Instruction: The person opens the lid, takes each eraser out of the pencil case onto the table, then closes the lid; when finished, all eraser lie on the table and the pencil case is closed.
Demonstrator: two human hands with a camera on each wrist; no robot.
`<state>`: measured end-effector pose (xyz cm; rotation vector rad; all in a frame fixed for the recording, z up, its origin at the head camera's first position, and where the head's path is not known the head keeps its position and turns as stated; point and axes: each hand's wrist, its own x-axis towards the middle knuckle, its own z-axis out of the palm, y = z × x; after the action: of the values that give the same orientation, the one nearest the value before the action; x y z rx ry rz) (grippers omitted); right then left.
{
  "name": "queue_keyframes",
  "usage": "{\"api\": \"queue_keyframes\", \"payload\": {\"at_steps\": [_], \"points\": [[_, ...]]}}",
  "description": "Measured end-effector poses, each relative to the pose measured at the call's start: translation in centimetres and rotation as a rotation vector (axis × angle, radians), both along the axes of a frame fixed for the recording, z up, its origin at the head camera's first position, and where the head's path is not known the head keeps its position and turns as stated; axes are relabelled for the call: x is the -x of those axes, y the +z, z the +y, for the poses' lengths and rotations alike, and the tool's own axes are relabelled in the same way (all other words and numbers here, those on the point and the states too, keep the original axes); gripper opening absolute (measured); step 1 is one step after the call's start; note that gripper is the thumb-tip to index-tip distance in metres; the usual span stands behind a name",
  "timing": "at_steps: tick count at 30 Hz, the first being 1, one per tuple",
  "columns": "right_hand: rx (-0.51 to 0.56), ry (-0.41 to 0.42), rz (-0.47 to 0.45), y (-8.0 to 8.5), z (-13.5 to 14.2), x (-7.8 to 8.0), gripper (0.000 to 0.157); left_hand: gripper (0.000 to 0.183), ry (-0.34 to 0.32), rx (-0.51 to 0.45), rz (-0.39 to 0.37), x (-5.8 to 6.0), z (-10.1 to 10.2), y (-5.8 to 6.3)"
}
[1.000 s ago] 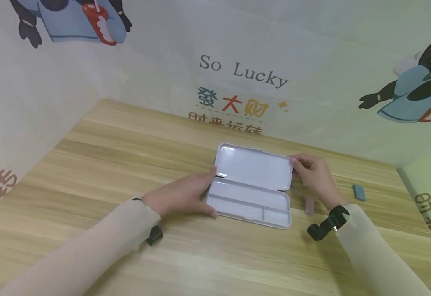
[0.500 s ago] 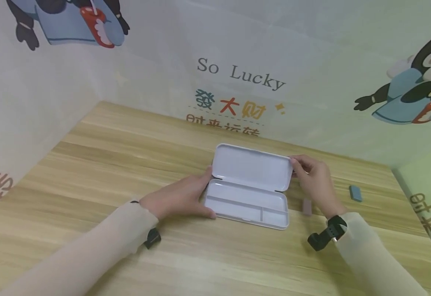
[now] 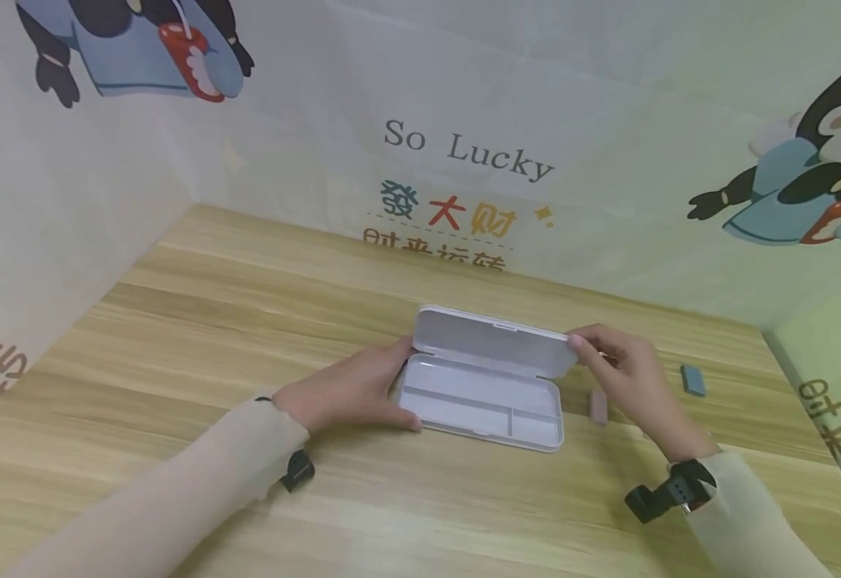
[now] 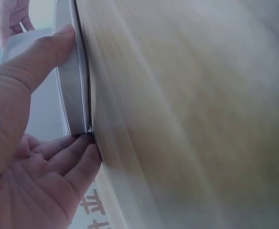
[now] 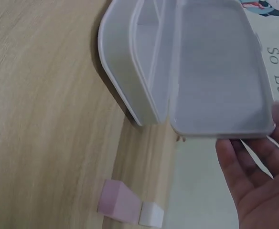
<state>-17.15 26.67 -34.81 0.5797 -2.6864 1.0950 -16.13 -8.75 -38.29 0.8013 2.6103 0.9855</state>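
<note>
A white pencil case lies on the wooden table, its hinged lid raised at a steep tilt. Its base has several compartments, and nothing lies in them. My left hand grips the left end of the base; in the left wrist view the thumb lies along the front wall, the other fingers against the end. My right hand pinches the lid's right outer corner, thumb on the inner side, as the right wrist view shows; fingers behind the lid are partly hidden.
Right of the case lies a small pink block like an eraser, with a blue one farther right. A white block shows beside the pink one in the right wrist view. Printed cloth hangs behind the table.
The lid has swung from leaning back to a more upright, forward tilt, its top edge lower in view. My right hand has come toward me with it. My left hand has stayed on the base.
</note>
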Motion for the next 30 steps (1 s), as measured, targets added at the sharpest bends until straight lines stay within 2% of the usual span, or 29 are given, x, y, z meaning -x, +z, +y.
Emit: {"api": "queue_keyframes", "payload": {"at_steps": [5,11,16,18,20,24,30], "points": [[-0.02,0.085,-0.117,0.2,1.0,-0.8,0.023,0.114,0.007,0.004,-0.024,-0.1,0.1,-0.1],[-0.035,0.248,-0.166,0.0,1.2,-1.1,0.024,0.11,0.027,0.022,-0.03,-0.1,-0.1,0.0],[-0.125,0.254,-0.203,-0.4,0.7,-1.8,0.029,0.1,0.032,0.02,-0.05,-0.1,-0.3,0.0],[-0.144,0.271,-0.184,-0.6,0.6,-2.0,0.032,0.093,0.022,0.007,-0.05,0.0,-0.2,0.0],[-0.14,0.325,-0.127,-1.0,0.5,-2.1,0.036,0.089,0.013,0.004,-0.043,0.1,-0.2,0.0],[-0.113,0.383,-0.022,-1.9,0.5,-2.3,0.042,0.091,0.004,0.021,-0.034,0.2,-0.2,0.0],[-0.153,0.332,0.009,-2.8,0.4,-3.0,0.044,0.108,0.002,0.058,-0.06,0.3,-0.2,0.2]]}}
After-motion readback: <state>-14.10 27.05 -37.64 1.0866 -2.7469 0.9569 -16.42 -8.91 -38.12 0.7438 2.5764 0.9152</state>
